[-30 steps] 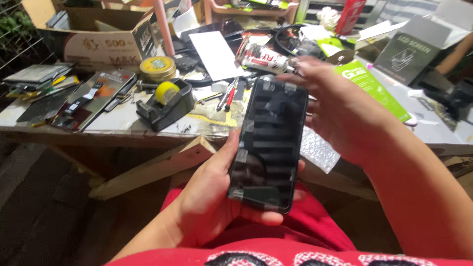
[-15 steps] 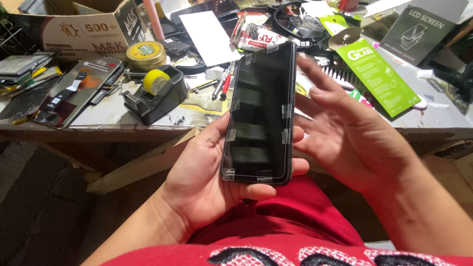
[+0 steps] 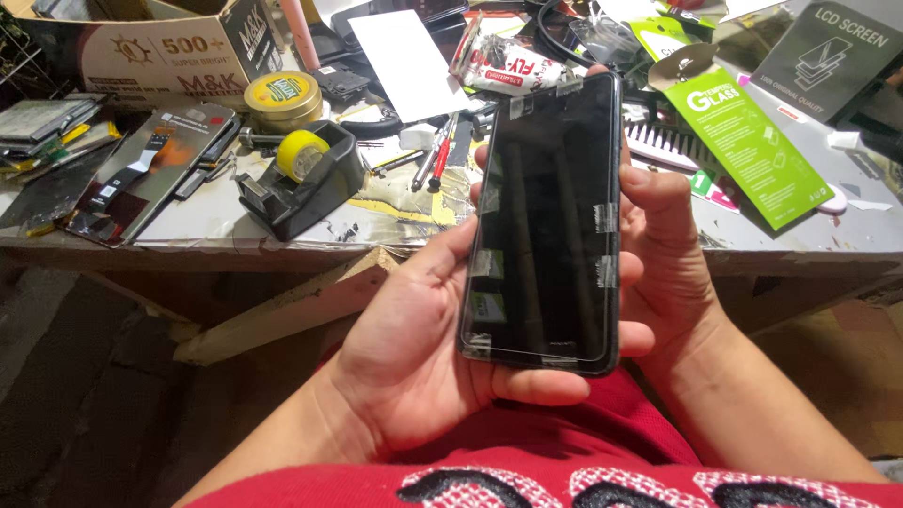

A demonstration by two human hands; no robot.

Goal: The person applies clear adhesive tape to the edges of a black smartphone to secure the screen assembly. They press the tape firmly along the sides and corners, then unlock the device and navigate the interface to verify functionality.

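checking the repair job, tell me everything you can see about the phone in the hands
The smartphone is a slim black slab with a glossy dark screen, switched off, showing streaky reflections. Small strips of clear tape sit along both long edges and the top. It is held upright, screen toward the camera, above the lap. The left hand cradles its lower left edge, and the right hand grips the right edge from behind.

The phone (image 3: 546, 221) I hold is glossy black with pale tape strips. A yellow tape roll sits in a black dispenser (image 3: 299, 177); the flat packet (image 3: 748, 146) is bright green.
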